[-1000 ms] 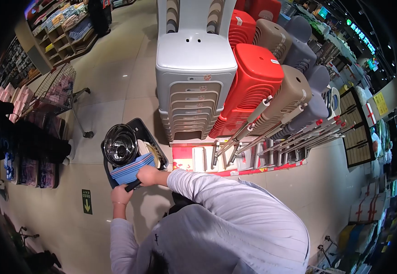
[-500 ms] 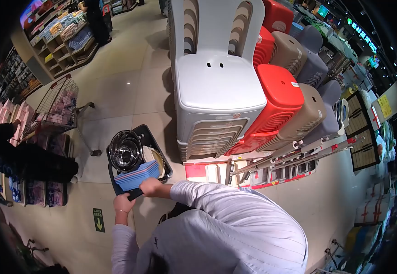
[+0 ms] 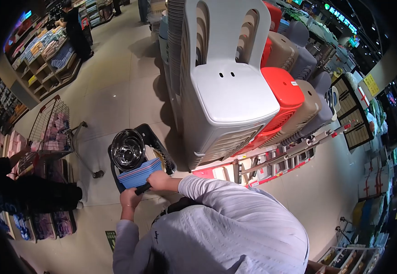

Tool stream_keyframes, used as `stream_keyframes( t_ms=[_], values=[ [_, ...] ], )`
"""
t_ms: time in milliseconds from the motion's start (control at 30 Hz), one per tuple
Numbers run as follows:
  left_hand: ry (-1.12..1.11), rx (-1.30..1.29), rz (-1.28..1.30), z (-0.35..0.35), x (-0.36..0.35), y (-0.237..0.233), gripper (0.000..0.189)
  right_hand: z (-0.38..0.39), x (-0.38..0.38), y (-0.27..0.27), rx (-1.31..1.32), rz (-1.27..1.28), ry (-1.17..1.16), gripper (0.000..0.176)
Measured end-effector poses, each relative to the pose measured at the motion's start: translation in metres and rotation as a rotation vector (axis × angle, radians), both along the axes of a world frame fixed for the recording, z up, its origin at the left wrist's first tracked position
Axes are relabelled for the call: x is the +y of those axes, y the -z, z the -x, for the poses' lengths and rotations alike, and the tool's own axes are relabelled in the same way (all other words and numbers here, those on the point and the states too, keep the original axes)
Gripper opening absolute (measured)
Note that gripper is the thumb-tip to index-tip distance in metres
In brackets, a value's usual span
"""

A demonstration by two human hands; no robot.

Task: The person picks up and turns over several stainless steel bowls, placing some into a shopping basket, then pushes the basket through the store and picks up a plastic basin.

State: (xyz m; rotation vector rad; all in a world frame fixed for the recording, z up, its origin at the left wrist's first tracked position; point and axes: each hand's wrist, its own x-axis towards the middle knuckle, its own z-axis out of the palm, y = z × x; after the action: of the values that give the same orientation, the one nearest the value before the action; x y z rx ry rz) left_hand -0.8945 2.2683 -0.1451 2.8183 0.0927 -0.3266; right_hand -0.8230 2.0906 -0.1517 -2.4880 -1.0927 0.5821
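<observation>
A dark shopping basket (image 3: 150, 133) is in front of me by the floor. It holds a shiny metal bowl (image 3: 127, 150), a stack of blue flat items (image 3: 139, 172) whose kind I cannot make out, and some pale things partly hidden beneath. My left hand (image 3: 129, 197) is closed around the near end of the basket's black handle (image 3: 142, 188). Farther along the same handle, my right hand (image 3: 159, 180) is wrapped on it, beside the blue stack.
Stacked plastic chairs, white (image 3: 235, 93) and red (image 3: 283, 86) among them, rise close on the right. Left stands a shopping cart (image 3: 50, 121) with pink goods, and a person in black (image 3: 39, 194) beside it. Mops or poles (image 3: 289, 155) lie along a low red-edged display.
The basket and both hands hold nearly the same place in view. The chairs now appear larger and farther right, while the floor exit sign has slid down and rightward.
</observation>
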Motion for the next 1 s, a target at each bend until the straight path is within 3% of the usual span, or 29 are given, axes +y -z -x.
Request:
stream_keyframes(
  t_ms=[367, 1000],
  values=[
    [0.152, -0.007, -0.003, -0.102, 0.05, 0.012, 0.029, -0.076, 0.044, 0.001, -0.105, 0.045, 0.163, 0.022],
    [0.29, -0.013, 0.028, -0.295, 0.113, 0.036, 0.029, -0.251, 0.098, 0.012, -0.02, 0.047, 0.229, 0.021]
  ],
)
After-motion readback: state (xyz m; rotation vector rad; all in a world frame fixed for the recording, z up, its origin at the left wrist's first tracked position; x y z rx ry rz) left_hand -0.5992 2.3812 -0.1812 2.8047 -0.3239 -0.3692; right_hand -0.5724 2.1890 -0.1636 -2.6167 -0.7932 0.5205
